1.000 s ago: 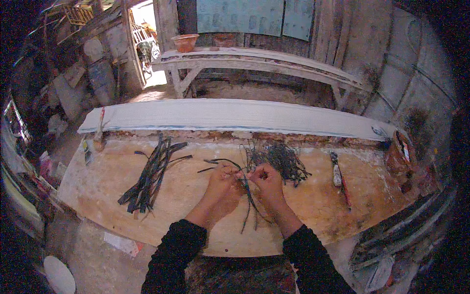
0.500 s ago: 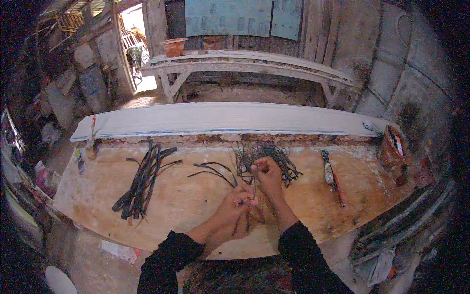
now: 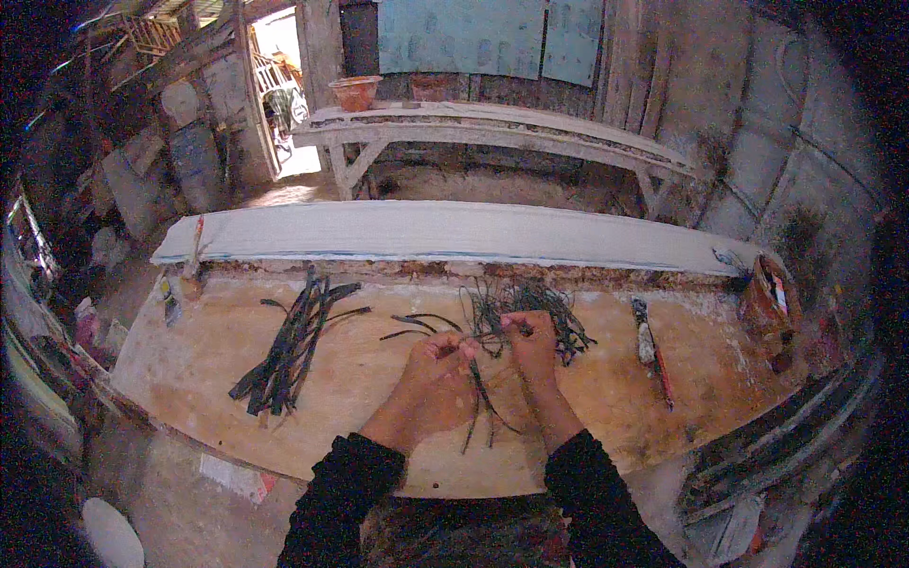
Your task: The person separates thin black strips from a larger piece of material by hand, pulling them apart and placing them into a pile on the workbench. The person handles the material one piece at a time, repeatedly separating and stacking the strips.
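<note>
My left hand is closed round a few narrow black strips; their ends stick out beyond the fingers and hang below the hand. Opposite it, my right hand pinches a thin dark strand that runs across to the left fingers. Just behind the right hand lies a tangled heap of thin black strands, partly hidden by that hand. A loose bundle of wider black strips rests on the wooden board to the left.
A brush-like tool and a red stick lie at the right of the board. A brown container stands at the right end. Behind the board runs a long white ledge; farther back, a bench carries an orange bowl.
My right hand has come down and slightly right of the left one, and the strand between them now lies nearly level instead of upright. The left hand has risen a little.
</note>
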Demonstrator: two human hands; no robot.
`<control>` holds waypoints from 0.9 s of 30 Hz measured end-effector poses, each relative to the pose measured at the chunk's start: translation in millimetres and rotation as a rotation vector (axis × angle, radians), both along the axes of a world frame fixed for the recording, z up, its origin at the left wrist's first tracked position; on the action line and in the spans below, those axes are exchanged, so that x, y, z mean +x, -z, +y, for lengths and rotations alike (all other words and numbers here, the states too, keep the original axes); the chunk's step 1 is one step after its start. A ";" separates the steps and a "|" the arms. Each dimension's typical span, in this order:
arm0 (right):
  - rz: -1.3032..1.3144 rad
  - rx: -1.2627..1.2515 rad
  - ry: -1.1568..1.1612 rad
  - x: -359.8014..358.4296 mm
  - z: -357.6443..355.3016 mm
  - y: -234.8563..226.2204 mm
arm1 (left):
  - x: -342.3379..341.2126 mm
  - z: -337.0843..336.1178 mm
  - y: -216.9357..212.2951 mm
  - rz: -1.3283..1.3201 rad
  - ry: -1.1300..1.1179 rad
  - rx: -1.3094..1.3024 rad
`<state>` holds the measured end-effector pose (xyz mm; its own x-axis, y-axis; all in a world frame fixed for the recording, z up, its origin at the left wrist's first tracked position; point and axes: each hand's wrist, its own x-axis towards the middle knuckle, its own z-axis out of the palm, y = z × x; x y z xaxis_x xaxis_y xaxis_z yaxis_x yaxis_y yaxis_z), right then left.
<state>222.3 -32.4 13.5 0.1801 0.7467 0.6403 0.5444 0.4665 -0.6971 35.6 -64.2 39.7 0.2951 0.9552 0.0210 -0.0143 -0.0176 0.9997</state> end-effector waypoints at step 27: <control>-0.160 -0.535 -0.447 -29.6 -37.3 -7.3 | -29.9 38.1 37.7 -0.504 -0.417 -0.099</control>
<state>192.8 -69.6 20.7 -0.2825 0.9460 0.1588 0.4955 0.2857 -0.8203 5.7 -26.1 1.9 -0.1234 0.9918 -0.0340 -0.4926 -0.0315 0.8697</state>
